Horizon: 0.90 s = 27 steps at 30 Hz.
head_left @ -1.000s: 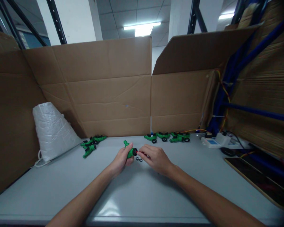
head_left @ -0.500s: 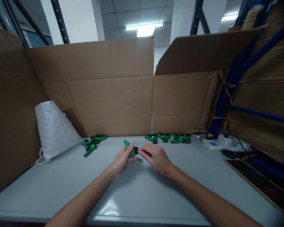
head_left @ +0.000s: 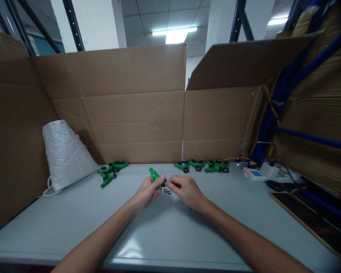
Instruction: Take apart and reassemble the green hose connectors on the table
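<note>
Left hand (head_left: pixel 147 190) grips the green toy (head_left: pixel 154 173); right hand (head_left: pixel 187 190), hold unclear, meets its black end (head_left: pixel 163 184). I'd keep it steady.

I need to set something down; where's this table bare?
Bare patches on the table: between white bag and left forearm, between both forearms, and between right forearm and black panel. Crowded: the back, with green toys beside the bag and more farther right, and the middle, where left hand and right hand meet near two black rings.
</note>
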Motion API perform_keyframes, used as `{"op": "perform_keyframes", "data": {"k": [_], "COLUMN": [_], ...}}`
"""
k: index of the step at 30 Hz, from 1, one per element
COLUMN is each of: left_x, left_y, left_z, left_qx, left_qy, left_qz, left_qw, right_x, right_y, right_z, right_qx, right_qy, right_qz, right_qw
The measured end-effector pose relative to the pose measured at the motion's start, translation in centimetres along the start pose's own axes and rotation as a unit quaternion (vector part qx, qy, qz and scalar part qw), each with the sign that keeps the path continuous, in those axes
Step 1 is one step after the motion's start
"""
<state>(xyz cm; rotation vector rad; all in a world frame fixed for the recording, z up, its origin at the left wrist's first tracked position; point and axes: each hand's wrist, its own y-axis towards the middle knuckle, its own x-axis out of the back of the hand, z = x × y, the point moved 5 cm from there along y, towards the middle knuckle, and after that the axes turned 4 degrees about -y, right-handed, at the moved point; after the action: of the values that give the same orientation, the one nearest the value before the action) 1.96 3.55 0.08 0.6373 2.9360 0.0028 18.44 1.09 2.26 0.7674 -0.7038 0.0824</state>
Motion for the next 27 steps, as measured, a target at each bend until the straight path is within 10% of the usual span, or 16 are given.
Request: {"op": "perform_keyframes", "data": {"k": [27], "left_x": [-0.3], "left_y": [-0.5], "left_z": [0.0], "left_qx": [0.065], "left_qy": [-0.063], "left_qz": [0.055], "left_qw": [0.994], "right_x": [0.9], "right_y": [-0.3], "right_z": [1.9], "right_qx": [0.091], "right_qy": [-0.170], "right_qz": [0.005], "right_qw": [0.981]}}
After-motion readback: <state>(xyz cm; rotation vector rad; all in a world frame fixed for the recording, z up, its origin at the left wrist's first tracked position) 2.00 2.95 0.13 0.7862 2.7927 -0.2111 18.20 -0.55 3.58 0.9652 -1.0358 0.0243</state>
